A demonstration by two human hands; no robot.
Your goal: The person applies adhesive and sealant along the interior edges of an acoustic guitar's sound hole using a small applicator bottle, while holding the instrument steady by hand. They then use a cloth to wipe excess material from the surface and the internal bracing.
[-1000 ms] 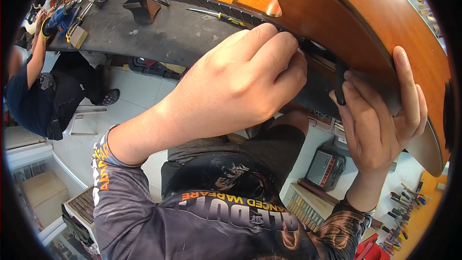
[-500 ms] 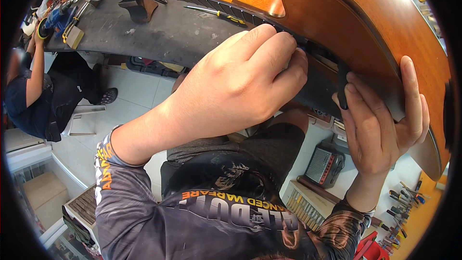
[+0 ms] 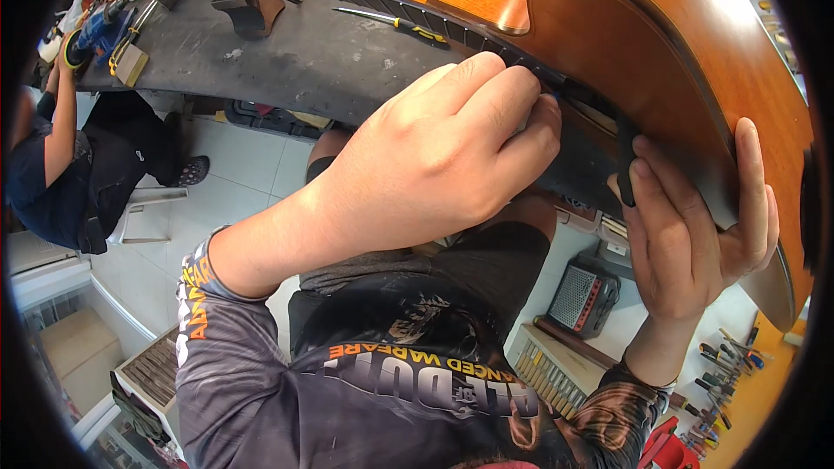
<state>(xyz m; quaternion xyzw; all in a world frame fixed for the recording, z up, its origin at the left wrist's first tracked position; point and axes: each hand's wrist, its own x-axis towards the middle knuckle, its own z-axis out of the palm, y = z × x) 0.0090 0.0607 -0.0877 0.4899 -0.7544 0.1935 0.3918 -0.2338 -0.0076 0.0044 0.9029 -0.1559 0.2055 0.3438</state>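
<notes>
An orange-brown guitar (image 3: pixel 660 69) lies with its back up and its fretted neck (image 3: pixel 382 2) stretching to the far left. Close against the fingerboard's body end is my left hand (image 3: pixel 452 135), its fingers curled together in a pinch; whatever sits between the fingertips is hidden. My right hand (image 3: pixel 686 226) pinches a narrow black piece (image 3: pixel 625 161) at the guitar's underside between thumb and fingers, while its outer fingers stretch up along the guitar's side. I cannot tell whether that black piece is part of the guitar.
A dark workbench (image 3: pixel 304 61) carries a yellow-and-black handled tool (image 3: pixel 395 22) and a brown neck rest (image 3: pixel 249 14). At the left, another person (image 3: pixel 56 165) handles a blue power tool (image 3: pixel 104 35). A small amplifier (image 3: pixel 584 295) and several hand tools (image 3: pixel 725 373) lie lower right.
The guitar has shifted slightly right and down. Both my hands have moved a little the same way, keeping their grips.
</notes>
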